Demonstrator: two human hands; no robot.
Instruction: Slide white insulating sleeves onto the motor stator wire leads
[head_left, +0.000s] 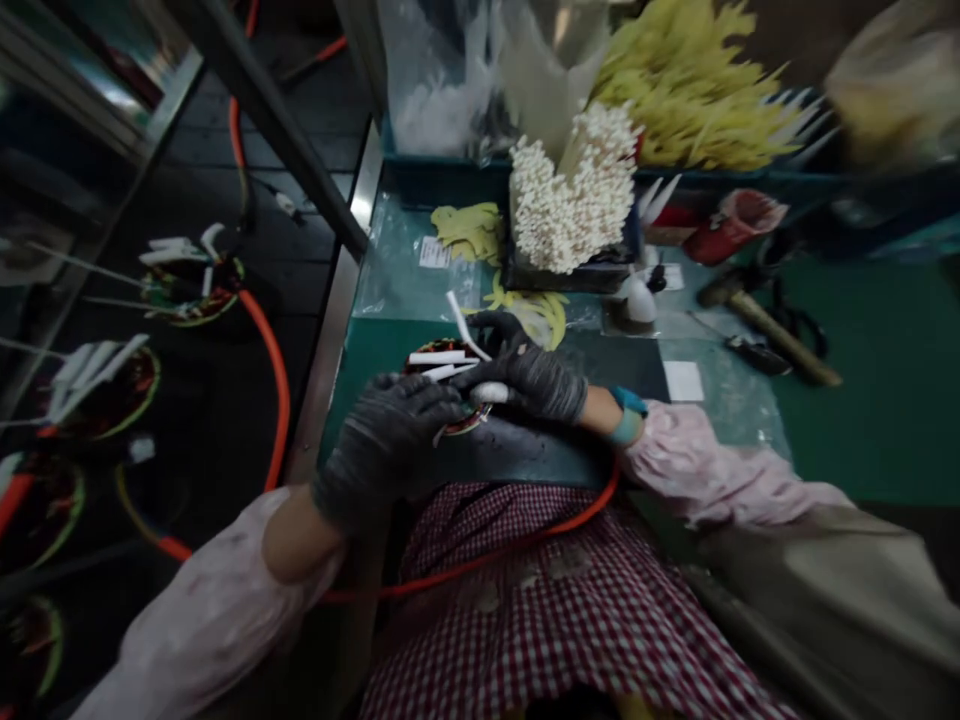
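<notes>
A round wound coil, which looks like a motor stator (466,426), lies at the near edge of the green bench, with reddish windings and white sleeves (437,357) on its leads. My left hand (390,435), in a dark grey glove, has its fingers bent together on the coil's left side. From the right, my right hand (529,370), gloved alike, reaches over the coil with its fingers curled. A bent white sleeve (459,315) sticks up between those fingers. The hands hide most of the coil, and the fingertips are partly blurred.
Similar coils (191,285) with white sleeves stand at the left. An orange hose (274,370) loops past them. Behind my hands is a box of thin white tubes (574,200), with yellow strips (682,85) beyond. A hammer (784,335) lies on the right.
</notes>
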